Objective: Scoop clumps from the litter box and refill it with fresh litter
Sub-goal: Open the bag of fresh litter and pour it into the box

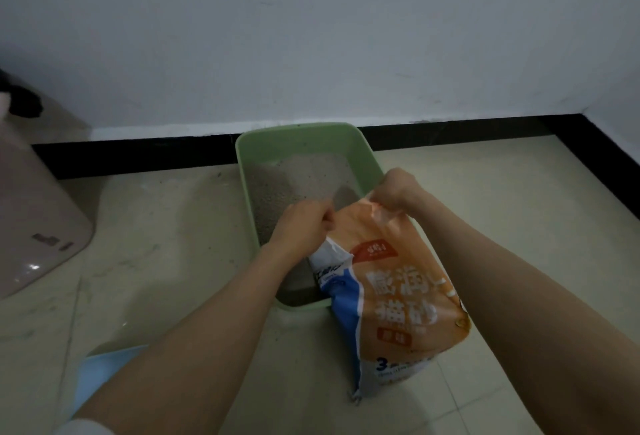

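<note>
Head view: your left hand (pixel 302 225) is closed in a fist on the left corner of the litter bag's (pixel 398 292) top edge; your right hand (pixel 394 193) pinches the right corner, fingers curled tight. The bag — orange with a blue-and-white side panel — stands upright on the tiled floor (pixel 166 261), its top leaning over the near right part of the litter box (pixel 256 226). The green box sits on the floor near the black baseboard (pixel 138 154), grey litter (pixel 294 181) inside, heaped toward the far end. A pale pink bin (pixel 34 212) stands at far left — well apart from the box.
</note>
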`<state>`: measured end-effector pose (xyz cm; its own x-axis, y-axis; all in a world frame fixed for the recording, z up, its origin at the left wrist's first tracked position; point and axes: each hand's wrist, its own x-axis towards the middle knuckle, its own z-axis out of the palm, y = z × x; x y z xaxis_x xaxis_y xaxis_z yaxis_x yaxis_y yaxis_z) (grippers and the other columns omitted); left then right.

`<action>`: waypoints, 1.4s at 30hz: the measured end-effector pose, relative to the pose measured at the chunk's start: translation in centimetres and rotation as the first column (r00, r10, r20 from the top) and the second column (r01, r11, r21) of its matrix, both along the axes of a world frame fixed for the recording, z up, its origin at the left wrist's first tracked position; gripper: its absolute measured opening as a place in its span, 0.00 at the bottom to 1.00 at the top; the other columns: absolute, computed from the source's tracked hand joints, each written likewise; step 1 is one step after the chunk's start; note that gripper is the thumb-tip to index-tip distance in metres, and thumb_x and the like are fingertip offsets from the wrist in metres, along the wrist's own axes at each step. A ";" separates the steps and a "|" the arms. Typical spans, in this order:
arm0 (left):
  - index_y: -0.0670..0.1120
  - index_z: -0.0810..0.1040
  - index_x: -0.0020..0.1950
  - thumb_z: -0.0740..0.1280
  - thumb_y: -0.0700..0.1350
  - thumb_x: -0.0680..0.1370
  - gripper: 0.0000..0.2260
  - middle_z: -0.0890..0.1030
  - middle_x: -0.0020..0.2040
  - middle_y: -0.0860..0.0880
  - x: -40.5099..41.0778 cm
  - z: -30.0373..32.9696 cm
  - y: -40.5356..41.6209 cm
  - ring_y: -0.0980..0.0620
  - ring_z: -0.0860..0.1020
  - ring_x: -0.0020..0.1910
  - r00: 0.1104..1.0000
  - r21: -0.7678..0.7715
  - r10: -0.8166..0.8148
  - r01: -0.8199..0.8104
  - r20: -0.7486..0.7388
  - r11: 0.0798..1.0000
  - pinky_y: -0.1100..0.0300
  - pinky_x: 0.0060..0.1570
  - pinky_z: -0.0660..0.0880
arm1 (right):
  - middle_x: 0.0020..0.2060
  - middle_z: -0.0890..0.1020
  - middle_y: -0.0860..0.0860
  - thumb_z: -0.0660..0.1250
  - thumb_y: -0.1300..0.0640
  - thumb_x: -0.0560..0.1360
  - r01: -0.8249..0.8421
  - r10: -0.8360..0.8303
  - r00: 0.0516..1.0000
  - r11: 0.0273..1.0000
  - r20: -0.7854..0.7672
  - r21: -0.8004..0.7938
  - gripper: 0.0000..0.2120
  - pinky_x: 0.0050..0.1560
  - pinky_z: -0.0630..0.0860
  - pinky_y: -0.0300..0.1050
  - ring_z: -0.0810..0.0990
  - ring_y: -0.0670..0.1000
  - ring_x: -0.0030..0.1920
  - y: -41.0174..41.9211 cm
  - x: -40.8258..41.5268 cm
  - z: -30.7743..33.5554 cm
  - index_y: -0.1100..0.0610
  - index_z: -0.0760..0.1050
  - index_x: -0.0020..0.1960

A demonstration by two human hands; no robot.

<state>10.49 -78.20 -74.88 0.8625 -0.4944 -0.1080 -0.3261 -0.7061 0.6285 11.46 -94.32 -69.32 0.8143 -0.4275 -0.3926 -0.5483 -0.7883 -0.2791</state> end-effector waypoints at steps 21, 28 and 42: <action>0.42 0.77 0.38 0.69 0.50 0.74 0.12 0.77 0.35 0.47 -2.8 3.8 0.1 0.51 0.75 0.36 0.862 -0.126 0.357 -0.424 -0.360 0.897 0.63 0.35 0.69 | 0.41 0.75 0.53 0.60 0.61 0.79 0.169 -0.269 0.724 0.962 0.635 0.215 0.04 0.35 0.68 0.35 0.73 0.48 0.41 -3.0 -11.9 5.5 0.60 0.72 0.46; 0.38 0.58 0.70 0.73 0.37 0.68 0.36 0.68 0.65 0.38 -2.3 1.9 -1.0 0.40 0.72 0.60 0.482 -0.075 0.610 -0.819 -0.629 0.569 0.50 0.56 0.76 | 0.39 0.74 0.50 0.60 0.62 0.79 0.182 -0.297 0.718 0.953 0.629 0.242 0.05 0.36 0.69 0.35 0.73 0.47 0.39 -2.9 -12.3 5.1 0.59 0.72 0.44; 0.36 0.77 0.45 0.73 0.34 0.69 0.07 0.80 0.48 0.39 -2.4 1.8 0.0 0.44 0.80 0.45 0.474 -0.192 0.451 -0.820 -0.757 0.540 0.52 0.45 0.80 | 0.39 0.75 0.50 0.62 0.59 0.78 0.217 -0.363 0.697 0.929 0.618 0.301 0.05 0.37 0.71 0.37 0.74 0.48 0.40 -3.7 -12.3 5.4 0.58 0.73 0.45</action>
